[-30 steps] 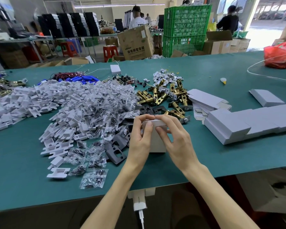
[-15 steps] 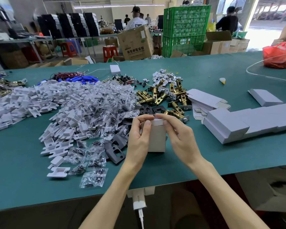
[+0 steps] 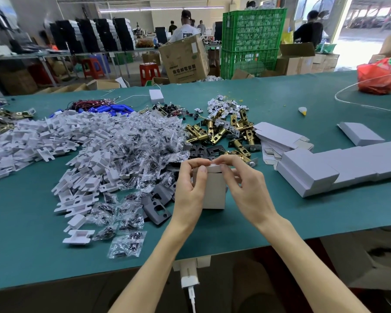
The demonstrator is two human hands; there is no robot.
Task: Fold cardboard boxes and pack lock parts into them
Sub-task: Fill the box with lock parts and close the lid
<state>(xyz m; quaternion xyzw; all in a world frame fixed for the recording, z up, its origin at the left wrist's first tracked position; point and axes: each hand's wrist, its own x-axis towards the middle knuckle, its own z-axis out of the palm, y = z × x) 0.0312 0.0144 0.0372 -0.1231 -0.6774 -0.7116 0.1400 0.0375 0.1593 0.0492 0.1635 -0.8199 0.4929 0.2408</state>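
While left hand [image 3: 190, 188] and right hand [image 3: 246, 188] grip the box [image 3: 213, 193], brass latches [image 3: 221, 134] lie behind.

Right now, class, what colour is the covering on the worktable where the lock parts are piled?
Teal green: the table covering is plain and unpatterned, and it shows best in the head view.

Green crates [image 3: 253, 41] stacked behind table [image 3: 32, 222]; brown carton [image 3: 185, 62] beside them; red bag [image 3: 377, 77] on table, far right.
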